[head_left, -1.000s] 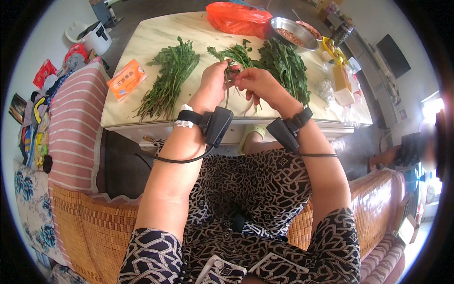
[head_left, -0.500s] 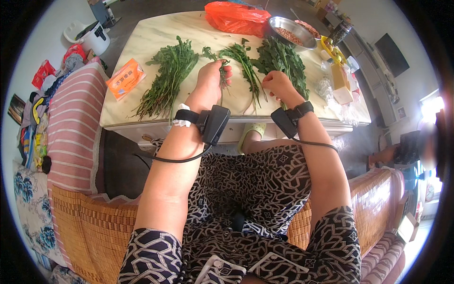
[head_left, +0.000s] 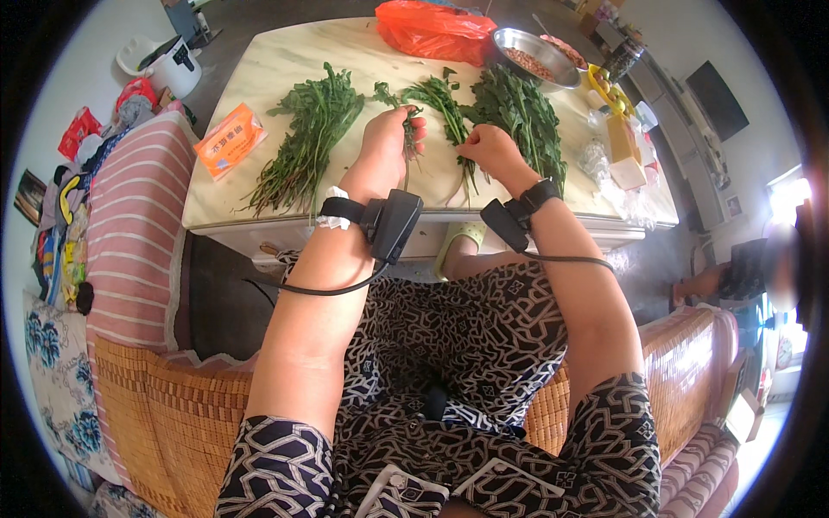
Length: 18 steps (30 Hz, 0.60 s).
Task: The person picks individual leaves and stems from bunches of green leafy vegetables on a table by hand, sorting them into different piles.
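Observation:
In my left hand [head_left: 385,148] are a few thin stems of leafy greens [head_left: 409,129], gripped between curled fingers, with leaves out past the fingertips. My right hand [head_left: 496,155] is pinched closed over the stems of a small middle bunch of greens [head_left: 442,102]; what sits between its fingertips is hidden. To the left of my hands lies a larger pile of long-stemmed greens [head_left: 318,121]. A broad-leaved pile [head_left: 520,112] lies just beyond and right of my right hand.
The marble-patterned table [head_left: 285,52] also bears an orange-and-white packet [head_left: 230,141], a red plastic bag [head_left: 432,33], a steel bowl [head_left: 566,78] of reddish nuts or beans, a yellow basket [head_left: 596,85] and clear plastic wrapping [head_left: 594,161]. A pink striped sofa [head_left: 142,224] stands left.
My right hand has moved left, from beside the middle bunch onto its stems. The left hand has stayed nearly in place, still gripping its stems.

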{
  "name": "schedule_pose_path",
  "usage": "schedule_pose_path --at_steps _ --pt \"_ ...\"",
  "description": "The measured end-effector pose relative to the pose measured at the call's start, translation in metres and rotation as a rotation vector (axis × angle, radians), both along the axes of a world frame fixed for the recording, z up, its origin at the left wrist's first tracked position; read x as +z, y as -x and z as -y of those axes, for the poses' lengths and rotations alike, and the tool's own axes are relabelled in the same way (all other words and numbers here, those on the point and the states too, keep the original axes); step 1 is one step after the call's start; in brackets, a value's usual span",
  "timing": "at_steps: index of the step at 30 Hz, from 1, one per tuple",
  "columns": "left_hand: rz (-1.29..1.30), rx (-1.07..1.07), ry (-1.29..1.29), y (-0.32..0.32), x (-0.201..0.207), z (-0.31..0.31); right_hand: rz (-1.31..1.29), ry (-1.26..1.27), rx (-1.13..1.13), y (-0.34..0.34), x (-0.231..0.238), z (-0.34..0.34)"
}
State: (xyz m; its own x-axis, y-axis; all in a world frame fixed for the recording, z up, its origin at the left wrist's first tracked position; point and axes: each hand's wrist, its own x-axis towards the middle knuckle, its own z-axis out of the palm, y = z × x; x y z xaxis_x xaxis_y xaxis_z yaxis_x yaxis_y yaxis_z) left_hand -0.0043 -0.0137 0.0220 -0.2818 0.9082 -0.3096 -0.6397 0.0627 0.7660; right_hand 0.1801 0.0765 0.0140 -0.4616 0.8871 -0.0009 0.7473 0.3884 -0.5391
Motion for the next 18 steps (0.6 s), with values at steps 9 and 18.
schedule_pose_path --at_steps 9,18 --pt "-0.014 0.007 0.028 -0.003 0.007 0.003 -0.063 0.022 -0.029 -0.001 0.003 -0.002" --pt "0.111 -0.049 0.037 -0.007 -0.002 -0.003 -0.547 0.238 -0.081 0.005 0.04 0.02"
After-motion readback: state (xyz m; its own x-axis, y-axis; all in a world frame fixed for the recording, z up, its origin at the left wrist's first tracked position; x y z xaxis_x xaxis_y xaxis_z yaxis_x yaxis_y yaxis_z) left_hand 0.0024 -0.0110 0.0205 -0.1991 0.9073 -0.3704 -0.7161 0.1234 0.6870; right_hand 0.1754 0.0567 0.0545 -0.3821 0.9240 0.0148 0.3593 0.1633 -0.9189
